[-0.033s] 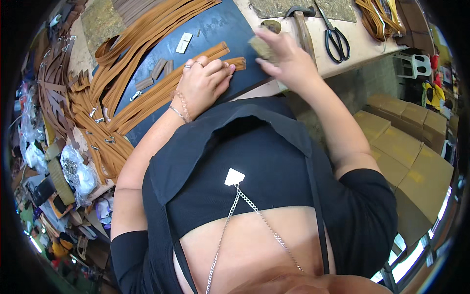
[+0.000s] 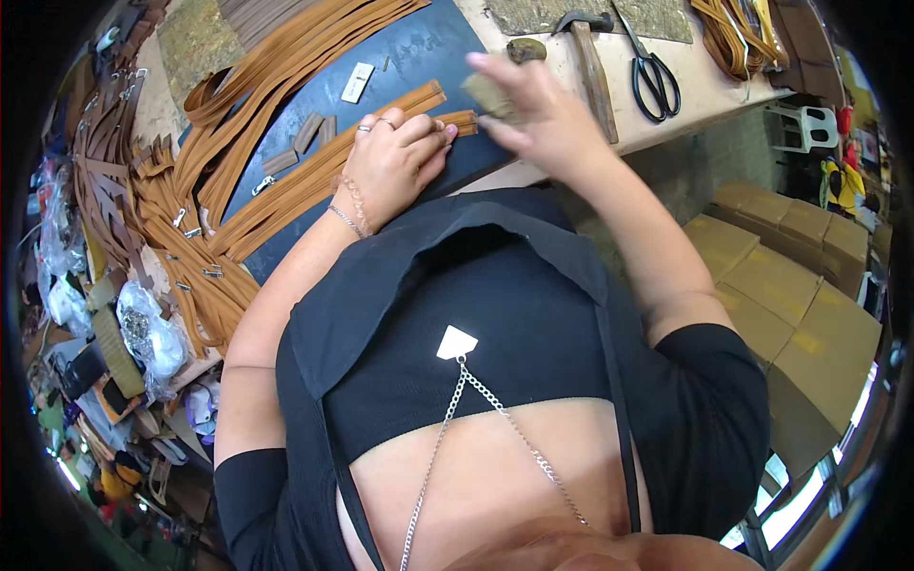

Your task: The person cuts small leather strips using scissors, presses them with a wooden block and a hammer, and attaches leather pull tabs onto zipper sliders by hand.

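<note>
My left hand (image 2: 400,157) presses down near the right end of a tan zip (image 2: 295,184), its fingers curled over the strip. Further zips (image 2: 276,81) lie in long bundles on the dark blue board (image 2: 433,52). Just right of the strip's end is my right hand (image 2: 552,119), slightly blurred, with thumb and fingers around a yellowish-brown block (image 2: 490,98). The block is held above the board's right edge, apart from the zip. Small brown pieces (image 2: 307,133) and a metal zip slider (image 2: 264,186) lie beside the left hand.
Beyond my right hand are a hammer (image 2: 595,81), black-handled scissors (image 2: 655,86) and a dark round lump (image 2: 526,50). A white tag (image 2: 357,83) lies on the board. Brown strips (image 2: 105,200) crowd the left. Cardboard boxes (image 2: 776,305) are stacked at the right, near a white stool (image 2: 809,128).
My right hand has moved slightly left with the yellowish-brown block, toward the zip's end. My left hand stays in place.
</note>
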Tool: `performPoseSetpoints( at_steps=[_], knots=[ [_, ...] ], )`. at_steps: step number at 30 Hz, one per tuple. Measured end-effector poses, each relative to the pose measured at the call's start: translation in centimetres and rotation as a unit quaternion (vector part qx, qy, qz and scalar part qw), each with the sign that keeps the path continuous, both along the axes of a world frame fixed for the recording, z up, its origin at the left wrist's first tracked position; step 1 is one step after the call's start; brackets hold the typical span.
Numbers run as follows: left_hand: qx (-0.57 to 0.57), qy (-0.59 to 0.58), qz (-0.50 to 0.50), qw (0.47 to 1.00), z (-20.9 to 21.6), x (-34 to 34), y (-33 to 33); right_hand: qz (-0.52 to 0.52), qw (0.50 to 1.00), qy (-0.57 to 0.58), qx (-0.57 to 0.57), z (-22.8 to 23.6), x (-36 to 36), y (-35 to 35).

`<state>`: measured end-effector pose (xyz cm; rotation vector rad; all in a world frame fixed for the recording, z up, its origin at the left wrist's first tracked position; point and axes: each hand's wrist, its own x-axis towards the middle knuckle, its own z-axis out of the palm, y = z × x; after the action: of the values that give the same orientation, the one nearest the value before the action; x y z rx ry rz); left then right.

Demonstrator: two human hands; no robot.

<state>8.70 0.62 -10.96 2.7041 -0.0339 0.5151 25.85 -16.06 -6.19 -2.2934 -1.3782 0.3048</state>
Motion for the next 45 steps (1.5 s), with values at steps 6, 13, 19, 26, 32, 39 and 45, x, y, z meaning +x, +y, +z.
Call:
performPoseSetpoints(
  at_steps=[6,13,19,26,32,39,45],
  knots=[
    [0.003,-0.003,0.008,1.0,0.1,-0.4,0.0,0.075,0.997,0.005,-0.028,-1.6,-0.6,-0.6],
    [-0.001,0.007,0.003,1.0,-0.1,-0.6,0.1,0.042,0.998,-0.024,-0.04,0.3,-0.2,0.4],
    [0.003,-0.012,0.019,1.0,-0.3,-0.4,0.0,0.09,0.996,0.003,-0.004,-1.7,-0.1,0.6],
    [0.01,-0.019,0.02,1.0,-0.3,-0.4,0.2,0.08,0.994,-0.065,-0.022,-1.3,0.7,-2.3],
    [0.004,-0.003,0.008,1.0,-0.5,-0.4,0.3,0.084,0.994,-0.044,0.056,-1.3,-1.6,1.0],
    [0.006,-0.009,0.038,0.999,-1.0,-0.8,0.0,0.077,0.996,-0.019,-0.04,-1.3,0.1,-2.6],
    [0.019,-0.013,0.025,0.999,-0.4,-0.5,0.4,0.094,0.993,-0.043,0.053,0.1,-0.8,1.0]
  ],
)
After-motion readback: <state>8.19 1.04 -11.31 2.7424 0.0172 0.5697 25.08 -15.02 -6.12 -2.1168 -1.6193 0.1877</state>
